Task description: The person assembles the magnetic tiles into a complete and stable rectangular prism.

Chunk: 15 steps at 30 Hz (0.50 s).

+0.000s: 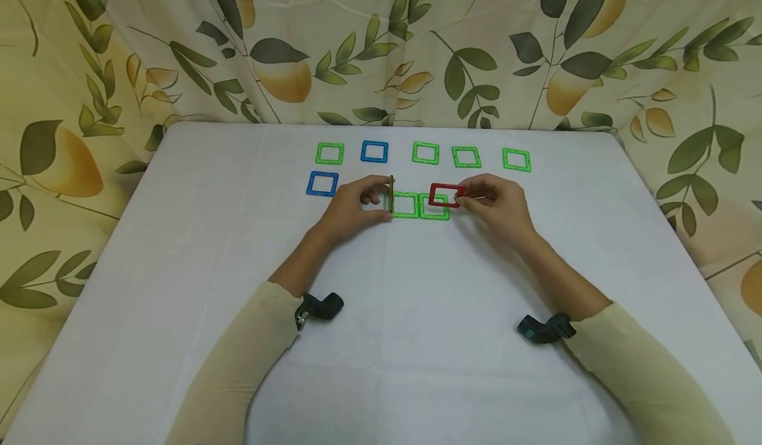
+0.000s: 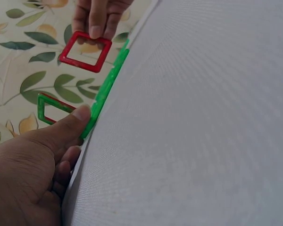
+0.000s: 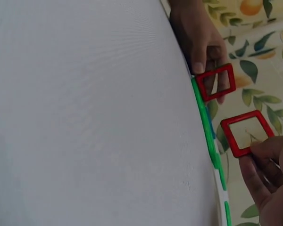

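Observation:
Two green square magnetic tiles lie flat, edge to edge: the left one (image 1: 406, 217) and the right one (image 1: 434, 217). At their left end my left hand (image 1: 354, 207) pinches an upright magnetic tile frame (image 1: 391, 194) between thumb and fingers. Its side facing right looks red (image 3: 231, 77); its left side looks green (image 2: 40, 107). Whether that is two tiles together I cannot tell. My right hand (image 1: 500, 207) pinches a red square magnetic tile (image 1: 432, 195) by its right edge, raised above the right green tile and apart from it.
Behind the hands lie a row of tiles: green (image 1: 330, 162), blue (image 1: 374, 160), and several more green ones (image 1: 425, 162). Another blue tile (image 1: 322, 193) lies just left of my left hand. A white cloth (image 1: 381, 339) covers the table; a patterned curtain (image 1: 357, 55) hangs behind.

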Available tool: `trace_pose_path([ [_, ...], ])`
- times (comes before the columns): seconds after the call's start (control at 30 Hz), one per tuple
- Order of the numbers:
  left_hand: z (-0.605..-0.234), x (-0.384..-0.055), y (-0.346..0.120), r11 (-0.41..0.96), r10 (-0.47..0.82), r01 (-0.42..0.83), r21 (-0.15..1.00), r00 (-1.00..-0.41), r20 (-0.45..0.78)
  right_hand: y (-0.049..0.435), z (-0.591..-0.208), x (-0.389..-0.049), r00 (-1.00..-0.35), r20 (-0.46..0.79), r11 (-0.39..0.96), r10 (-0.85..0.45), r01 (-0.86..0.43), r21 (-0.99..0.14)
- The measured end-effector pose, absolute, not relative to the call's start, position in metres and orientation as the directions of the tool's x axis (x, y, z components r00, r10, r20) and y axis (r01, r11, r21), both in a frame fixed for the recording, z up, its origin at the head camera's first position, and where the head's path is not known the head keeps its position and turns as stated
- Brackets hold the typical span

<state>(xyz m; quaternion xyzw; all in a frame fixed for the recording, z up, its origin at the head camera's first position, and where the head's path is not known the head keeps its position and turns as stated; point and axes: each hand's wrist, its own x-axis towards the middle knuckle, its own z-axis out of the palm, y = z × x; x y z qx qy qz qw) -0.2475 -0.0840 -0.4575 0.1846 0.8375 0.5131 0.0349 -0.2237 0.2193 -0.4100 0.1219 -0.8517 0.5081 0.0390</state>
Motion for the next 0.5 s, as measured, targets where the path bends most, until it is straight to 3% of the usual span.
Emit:
trace_pose_path([
  [0.5,-0.458,-0.248,-0.083,0.425,0.34,0.272,0.863,-0.932,0.126,0.205,-0.421,-0.225,-0.945,0.203,0.392,-0.255,-0.293,-0.872],
])
